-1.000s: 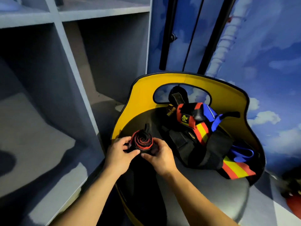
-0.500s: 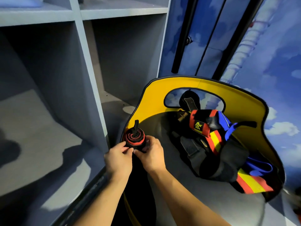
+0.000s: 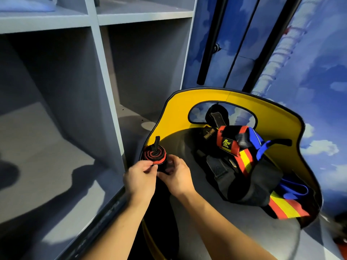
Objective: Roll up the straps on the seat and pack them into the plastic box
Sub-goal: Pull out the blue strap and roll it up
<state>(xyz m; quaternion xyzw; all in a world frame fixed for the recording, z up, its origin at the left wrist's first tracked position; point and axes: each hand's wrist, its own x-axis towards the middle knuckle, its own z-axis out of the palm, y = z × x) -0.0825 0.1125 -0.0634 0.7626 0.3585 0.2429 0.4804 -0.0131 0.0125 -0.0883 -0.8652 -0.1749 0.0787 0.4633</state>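
Observation:
A tightly rolled red-and-black strap (image 3: 155, 153) is held over the left edge of the seat (image 3: 253, 233), a black tab sticking up from its core. My left hand (image 3: 139, 180) pinches the roll from the left. My right hand (image 3: 177, 176) grips it from the right, fingers on its black outer layer. A pile of loose straps (image 3: 242, 162) in black, red, yellow and blue lies on the seat against the yellow backrest (image 3: 202, 99). No plastic box is visible.
Grey open shelving (image 3: 105, 87) stands to the left, its compartments reaching down beside the seat. A blue sky-patterned wall with black vertical bars (image 3: 208, 44) rises behind the chair. Something red shows at the bottom right corner.
Both hands have kept hold of the roll and lifted it slightly toward the seat's left edge. The view has swung left, showing more shelving.

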